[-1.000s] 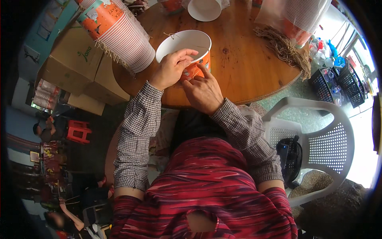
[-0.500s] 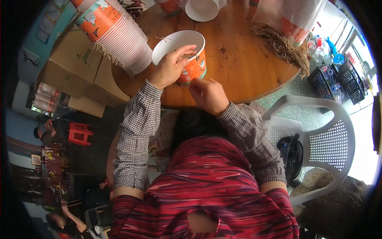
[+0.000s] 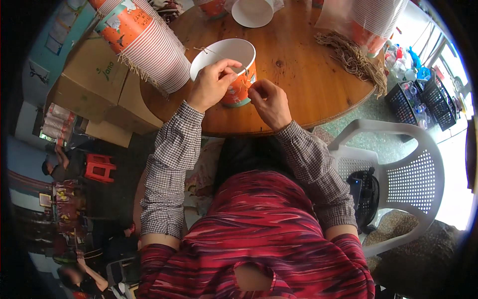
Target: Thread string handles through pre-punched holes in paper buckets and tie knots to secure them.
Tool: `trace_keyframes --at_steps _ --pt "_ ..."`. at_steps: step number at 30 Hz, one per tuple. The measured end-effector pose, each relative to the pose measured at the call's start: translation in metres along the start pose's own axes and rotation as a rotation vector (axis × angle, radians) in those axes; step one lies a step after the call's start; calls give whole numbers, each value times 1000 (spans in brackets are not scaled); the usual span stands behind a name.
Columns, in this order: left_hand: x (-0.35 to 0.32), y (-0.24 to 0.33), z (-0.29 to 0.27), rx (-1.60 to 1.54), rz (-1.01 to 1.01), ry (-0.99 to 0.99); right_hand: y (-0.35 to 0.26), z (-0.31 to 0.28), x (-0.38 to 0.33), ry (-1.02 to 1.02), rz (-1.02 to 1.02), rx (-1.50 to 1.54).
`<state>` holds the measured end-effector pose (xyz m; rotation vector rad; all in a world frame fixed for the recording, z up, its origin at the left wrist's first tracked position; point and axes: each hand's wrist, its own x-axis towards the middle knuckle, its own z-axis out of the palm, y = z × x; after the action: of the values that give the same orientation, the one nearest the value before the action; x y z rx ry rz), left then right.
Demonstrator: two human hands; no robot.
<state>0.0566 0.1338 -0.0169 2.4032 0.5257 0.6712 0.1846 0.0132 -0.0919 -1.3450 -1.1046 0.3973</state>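
Observation:
An orange paper bucket (image 3: pixel 234 94) with a white inside and a green base stands tilted toward me on the wooden table's near side. A thin twine cord (image 3: pixel 247 74) hangs at the right of its rim, and another bit of cord sticks through the far left rim. My left hand (image 3: pixel 211 85) reaches over the bucket's near rim, thumb and forefinger closed at the cord by the rim. Just right of the bucket, my right hand (image 3: pixel 271 103) is closed in a pinch at the cord's lower end.
A tall stack of nested buckets (image 3: pixel 149 50) leans at the left, beside cardboard boxes (image 3: pixel 92 74). A bundle of twine (image 3: pixel 353 60) lies at the table's right edge near another stack (image 3: pixel 376 25). A white bucket (image 3: pixel 252 12) lies at the back. A plastic chair (image 3: pixel 408 184) stands right.
My right hand has moved up and slightly right from below the bucket, closer to the cord. My left hand has hardly moved at the rim.

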Motion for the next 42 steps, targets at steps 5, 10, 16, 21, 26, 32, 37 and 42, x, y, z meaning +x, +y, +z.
trace_keyframes --at_steps 5,10,16,21,26,32,37,42 --pt "-6 11 6 -207 -37 158 9 -1 8 -13 95 89" --pt "-15 12 10 -235 60 359 16 1 12 -63 145 305" --pt "-74 65 3 -151 83 -225 21 -17 19 41 29 162" --pt "-96 67 9 124 88 -365 19 -38 24 244 -254 -125" --pt "-76 44 -1 111 210 73 12 -30 19 -58 -50 157" --pt "-32 26 -9 256 258 219 6 -23 20 -316 286 619" --pt "-10 24 2 96 9 24 7 -26 22 -314 358 620" --pt "-1 11 10 120 75 38 6 -26 27 -310 395 574"
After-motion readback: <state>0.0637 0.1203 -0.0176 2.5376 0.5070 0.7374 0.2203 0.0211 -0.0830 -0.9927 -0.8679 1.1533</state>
